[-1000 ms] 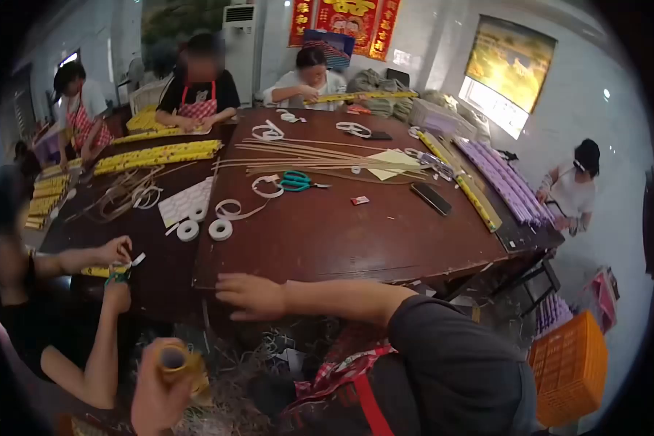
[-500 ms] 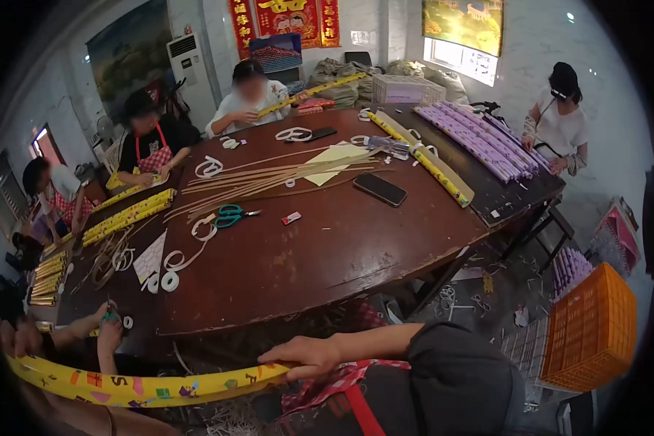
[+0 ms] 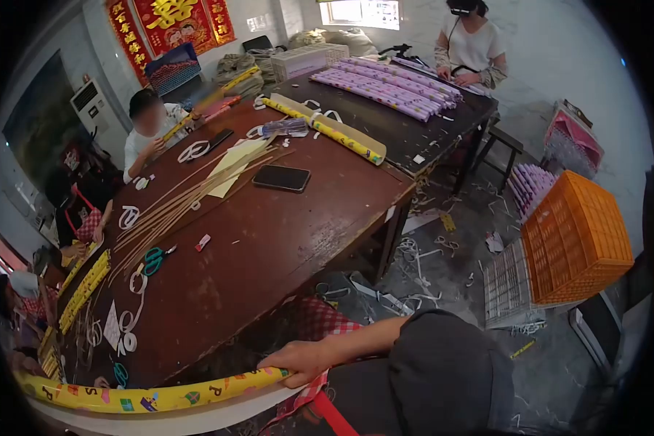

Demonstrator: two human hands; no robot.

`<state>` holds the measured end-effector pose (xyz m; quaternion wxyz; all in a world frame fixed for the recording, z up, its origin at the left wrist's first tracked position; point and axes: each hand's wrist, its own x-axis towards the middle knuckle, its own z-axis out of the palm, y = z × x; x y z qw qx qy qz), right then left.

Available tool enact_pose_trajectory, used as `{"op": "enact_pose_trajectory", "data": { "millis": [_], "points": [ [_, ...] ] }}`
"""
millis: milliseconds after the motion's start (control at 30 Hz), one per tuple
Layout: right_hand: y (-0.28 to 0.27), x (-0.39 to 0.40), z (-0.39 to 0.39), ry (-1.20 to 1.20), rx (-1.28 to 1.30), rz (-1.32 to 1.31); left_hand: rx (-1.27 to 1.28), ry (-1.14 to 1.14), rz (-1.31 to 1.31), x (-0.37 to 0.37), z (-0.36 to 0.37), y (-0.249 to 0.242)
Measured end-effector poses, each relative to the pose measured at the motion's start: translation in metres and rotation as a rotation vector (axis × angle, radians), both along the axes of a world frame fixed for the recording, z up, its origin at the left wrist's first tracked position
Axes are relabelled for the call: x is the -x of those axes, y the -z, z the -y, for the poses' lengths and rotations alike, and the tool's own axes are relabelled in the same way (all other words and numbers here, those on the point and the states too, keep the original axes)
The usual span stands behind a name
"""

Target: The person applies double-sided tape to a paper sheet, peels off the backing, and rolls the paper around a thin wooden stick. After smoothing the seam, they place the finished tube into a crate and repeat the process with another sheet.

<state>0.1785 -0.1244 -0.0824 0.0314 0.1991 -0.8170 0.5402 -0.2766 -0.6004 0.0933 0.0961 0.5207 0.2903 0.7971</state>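
Observation:
A long yellow roll (image 3: 167, 398) printed with coloured letters and small pictures stretches across the bottom of the head view, bowed by the lens. A pale strip shows along its lower edge. My right hand (image 3: 301, 361) is closed around its right end, beside a red checked apron (image 3: 298, 403). At the far left edge, my left hand (image 3: 25, 361) is dark and partly cut off, closed at the roll's other end. Above the roll, on the brown table (image 3: 269, 240), lie teal-handled scissors (image 3: 155, 259), white tape (image 3: 126, 342) and a second teal-handled tool (image 3: 120, 374).
Thin wooden strips (image 3: 189, 192), a phone (image 3: 282, 179) and another yellow roll (image 3: 334, 131) lie on the table. Purple rolls (image 3: 385, 87) are stacked at the back. An orange crate (image 3: 578, 236) stands right, with scraps on the floor. Several co-workers sit or stand around the table.
The view has turned right, so the table and people sit further left. The yellow roll stays in my hands, slightly lower at its left end. The co-worker's hands near the scissors have mostly left view.

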Motion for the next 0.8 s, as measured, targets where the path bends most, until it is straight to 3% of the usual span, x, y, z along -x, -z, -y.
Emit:
{"op": "enact_pose_trajectory", "data": {
  "millis": [67,133,167,233,267,300,433,500,533,567,700,800],
  "points": [
    [-0.005,0.001,-0.007,0.041,0.083,-0.036,-0.006,0.054,0.015,-0.154,-0.18,-0.056],
    [-0.02,-0.001,-0.016,0.055,0.103,-0.075,-0.009,0.116,0.041,-0.243,-0.252,-0.062],
    [-0.026,-0.003,-0.017,0.085,0.117,-0.068,-0.009,0.158,0.058,-0.239,-0.26,-0.058],
    [-0.034,-0.005,-0.022,0.033,0.083,-0.063,0.082,0.586,0.077,-0.246,-0.287,-0.057],
    [-0.035,-0.006,-0.026,0.051,0.041,-0.055,0.361,0.977,0.005,-0.111,-0.242,-0.045],
    [-0.038,-0.009,-0.034,0.139,-0.012,-0.093,0.381,1.027,0.019,-0.126,-0.265,-0.037],
    [-0.032,-0.02,-0.065,0.518,-0.141,-0.222,0.119,0.746,0.095,-0.166,-0.302,-0.021],
    [-0.037,-0.027,-0.075,0.568,-0.201,-0.146,-0.014,0.582,0.123,-0.171,-0.315,-0.015],
    [-0.036,-0.03,-0.077,0.485,-0.155,-0.135,-0.082,0.498,0.136,-0.165,-0.323,-0.012],
    [-0.035,-0.032,-0.079,0.403,-0.111,-0.126,-0.151,0.415,0.148,-0.278,-0.386,-0.027],
    [-0.011,-0.038,-0.068,0.165,0.06,-0.037,-0.006,0.503,-0.012,-0.234,-0.384,-0.022],
    [-0.005,-0.036,-0.063,0.366,-0.017,-0.085,0.126,0.557,-0.182,-0.234,-0.384,-0.022]
  ]
}}
